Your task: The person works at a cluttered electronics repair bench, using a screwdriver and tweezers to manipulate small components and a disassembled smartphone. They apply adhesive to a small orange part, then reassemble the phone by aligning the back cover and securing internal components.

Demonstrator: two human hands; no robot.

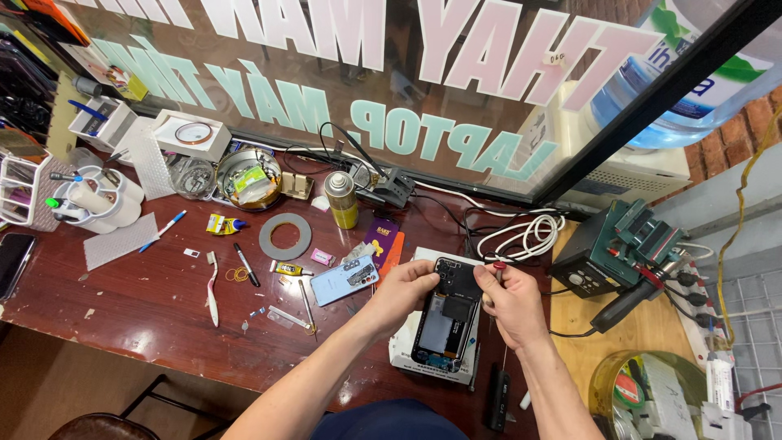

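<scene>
An opened smartphone [446,319] lies lengthwise on a white box [405,349], long axis running away from the person; the left hand [405,291] pinches its top edge, the right hand [511,303] grips a thin tool beside it.

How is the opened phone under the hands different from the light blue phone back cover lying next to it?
The opened phone is dark, showing its inner parts; the light blue back cover shows a smooth outer shell with camera holes. The phone rests on a white box, steadied by the left hand and right hand; the cover lies untouched on the table. Both have similar size and shape.
</scene>
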